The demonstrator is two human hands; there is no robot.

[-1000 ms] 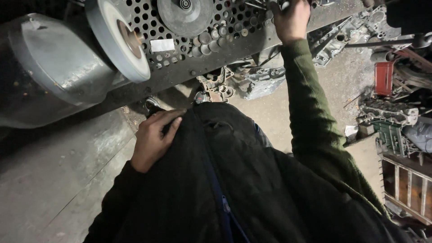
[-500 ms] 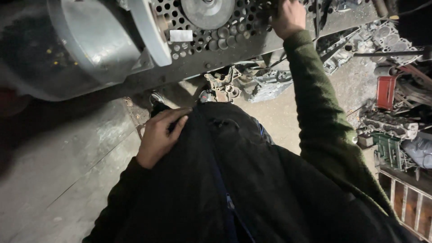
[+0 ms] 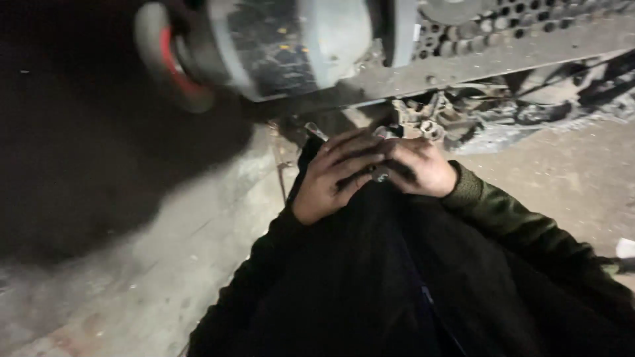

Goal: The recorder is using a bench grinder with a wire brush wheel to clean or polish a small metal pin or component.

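A rough, dusty concrete floor [image 3: 165, 264] is spreading out below you, fading into deep shadow on the left. Above it a grey metal machine body [image 3: 297, 39] is hanging across the top of the view, with a dark wheel [image 3: 169, 59] showing a red band at its left end and a perforated metal plate [image 3: 522, 30] running along to the right. Beneath that plate a cluster of grimy cast metal parts [image 3: 430, 122] is lying on the floor, just beyond your hands.

You are bringing both hands together over your lap, which is covered in dark cloth [image 3: 370, 277]. Your left hand [image 3: 337, 175] is curling its fingers across toward the right, and your right hand [image 3: 417, 165], coming out of a green sleeve [image 3: 522, 225], is meeting it. Between the two hands you are pinching a small shiny metal piece [image 3: 380, 173]; its shape is too blurred to tell, and it is sitting right where your fingertips are touching, close above the cloth. A thin metal tool tip [image 3: 316, 131] is poking up just behind your left hand.
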